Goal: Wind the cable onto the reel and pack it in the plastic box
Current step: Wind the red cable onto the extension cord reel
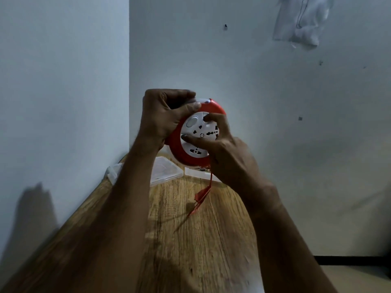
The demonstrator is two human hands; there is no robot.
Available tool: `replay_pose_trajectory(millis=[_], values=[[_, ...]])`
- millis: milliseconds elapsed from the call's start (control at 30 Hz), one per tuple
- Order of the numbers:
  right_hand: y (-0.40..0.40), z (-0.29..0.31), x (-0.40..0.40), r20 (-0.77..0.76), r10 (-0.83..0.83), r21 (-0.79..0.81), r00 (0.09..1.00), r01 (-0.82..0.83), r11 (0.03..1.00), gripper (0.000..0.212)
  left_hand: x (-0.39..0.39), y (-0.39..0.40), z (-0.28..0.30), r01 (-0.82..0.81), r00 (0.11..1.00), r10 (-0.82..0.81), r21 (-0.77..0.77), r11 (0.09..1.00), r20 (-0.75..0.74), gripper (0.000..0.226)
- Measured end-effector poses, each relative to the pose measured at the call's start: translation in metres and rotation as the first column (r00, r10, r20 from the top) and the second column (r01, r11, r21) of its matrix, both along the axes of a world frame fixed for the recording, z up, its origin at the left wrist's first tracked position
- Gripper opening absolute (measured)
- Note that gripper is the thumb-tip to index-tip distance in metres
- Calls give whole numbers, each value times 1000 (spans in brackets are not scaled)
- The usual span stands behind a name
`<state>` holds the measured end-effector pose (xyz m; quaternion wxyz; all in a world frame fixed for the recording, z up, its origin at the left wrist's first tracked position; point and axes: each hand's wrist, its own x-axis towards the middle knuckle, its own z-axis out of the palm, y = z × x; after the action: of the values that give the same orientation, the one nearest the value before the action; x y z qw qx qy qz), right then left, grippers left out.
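Wooden table [190, 240] set in a wall corner, clear plastic box [167, 170] lying at its far end, red-and-white reel [196, 134] held above it – gripped by the left hand [163, 117], white hub pinched by the right hand [228, 157], red cable [201, 197] dangling blurred below.

Both forearms are bare from the lower frame edge up to the wrists, with no sleeve, watch or band showing. The left hand [163, 117] and right hand [228, 157] are ungloved and ringless, fingers [213, 118] with short nails.
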<state>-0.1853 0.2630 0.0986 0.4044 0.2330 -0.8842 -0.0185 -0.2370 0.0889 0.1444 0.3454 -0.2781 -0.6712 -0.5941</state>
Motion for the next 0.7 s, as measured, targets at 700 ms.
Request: replay_pose_trajectory(millis=[700], values=[[-13, -15, 0, -251, 49, -365, 967, -141, 920, 51, 4, 15, 3, -13, 996, -1, -152, 988, -94, 40]])
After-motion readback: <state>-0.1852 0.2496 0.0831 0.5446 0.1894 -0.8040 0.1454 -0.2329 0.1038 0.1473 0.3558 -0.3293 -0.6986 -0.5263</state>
